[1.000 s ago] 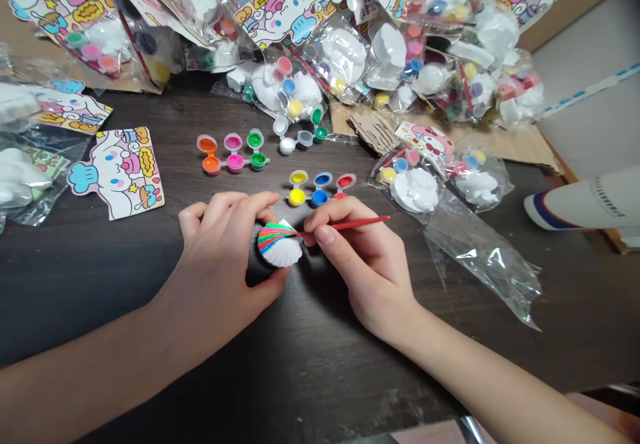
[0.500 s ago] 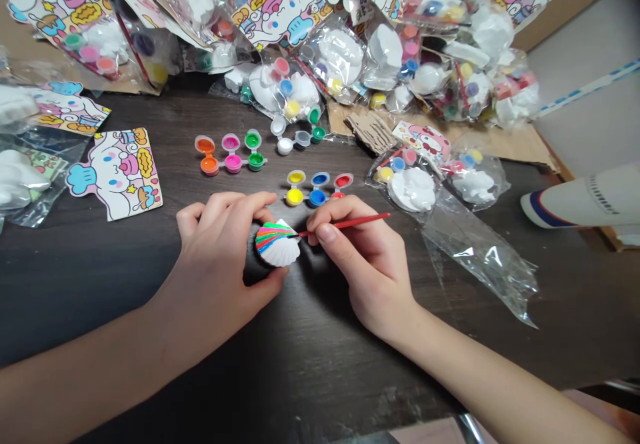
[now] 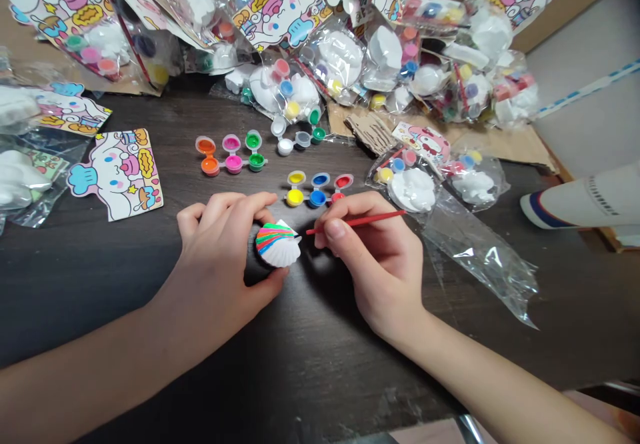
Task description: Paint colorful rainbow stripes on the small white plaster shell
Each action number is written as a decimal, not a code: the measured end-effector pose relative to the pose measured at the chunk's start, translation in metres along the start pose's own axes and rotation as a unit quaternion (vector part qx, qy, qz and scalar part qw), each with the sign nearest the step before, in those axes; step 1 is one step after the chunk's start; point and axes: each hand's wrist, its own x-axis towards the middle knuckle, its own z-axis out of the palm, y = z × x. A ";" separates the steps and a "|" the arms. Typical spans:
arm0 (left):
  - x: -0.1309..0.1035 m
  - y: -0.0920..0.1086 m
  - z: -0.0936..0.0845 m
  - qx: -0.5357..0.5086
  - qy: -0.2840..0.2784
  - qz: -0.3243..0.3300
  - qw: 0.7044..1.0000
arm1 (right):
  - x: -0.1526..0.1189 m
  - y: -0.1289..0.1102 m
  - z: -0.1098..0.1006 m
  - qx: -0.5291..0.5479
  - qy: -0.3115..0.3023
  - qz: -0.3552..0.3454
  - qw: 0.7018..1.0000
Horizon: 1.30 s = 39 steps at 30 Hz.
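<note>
My left hand (image 3: 223, 251) grips a small plaster seashell (image 3: 280, 252) between thumb and fingers, low over the dark table. Green, pink, orange and blue stripes cover the shell's upper left part; its lower right is white. In my right hand (image 3: 377, 264) is a thin red paintbrush (image 3: 370, 220), pinched between thumb and forefinger, its tip beside the shell's right edge. Just beyond my hands is an open strip of yellow, blue and red paint pots (image 3: 317, 197). Another open strip of orange, pink and green paint pots (image 3: 233, 163) lies farther left.
White and dark green paint pots (image 3: 285, 146) sit farther back. Bagged plaster figures (image 3: 340, 54) are heaped along the back. A printed card (image 3: 120, 174) lies at left, a clear plastic wrapper (image 3: 485, 257) at right. A white paper cup (image 3: 580, 201) is on its side at far right.
My right hand has shifted to the right with the paintbrush, drawing its tip back from the middle of the shell to the shell's right edge. My left hand and the shell have stayed nearly still.
</note>
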 end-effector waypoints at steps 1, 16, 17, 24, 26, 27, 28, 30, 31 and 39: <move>0.000 0.000 0.000 0.000 0.002 0.000 1.000 | 0.000 -0.001 0.001 0.003 -0.003 0.005 1.000; 0.001 0.001 -0.001 0.003 -0.013 -0.007 1.000 | 0.001 -0.002 0.004 0.006 -0.013 0.021 1.000; 0.001 0.001 -0.001 0.003 -0.011 -0.006 1.000 | 0.001 -0.002 0.004 0.005 -0.014 0.020 1.000; 0.001 0.001 0.000 0.000 -0.003 0.001 1.000 | 0.001 -0.001 0.003 -0.001 -0.017 0.020 1.000; 0.001 0.001 0.000 0.000 -0.001 0.002 1.000 | 0.001 -0.001 0.003 -0.006 -0.014 0.016 1.000; 0.001 0.001 0.000 -0.001 -0.001 0.004 1.000 | 0.001 -0.001 0.003 -0.009 -0.012 0.015 1.000; 0.001 0.000 0.001 -0.001 0.001 0.005 1.000 | 0.001 -0.001 0.003 -0.012 -0.011 0.014 1.000; 0.001 0.000 0.001 -0.001 0.004 0.009 1.000 | 0.001 -0.001 0.003 -0.016 -0.008 0.013 1.000; 0.001 0.000 0.002 -0.001 0.007 0.013 1.000 | 0.001 -0.001 0.003 -0.018 -0.006 0.011 1.000; 0.000 -0.001 0.001 -0.003 0.011 0.012 1.000 | 0.002 0.000 0.003 -0.025 0.005 0.006 1.000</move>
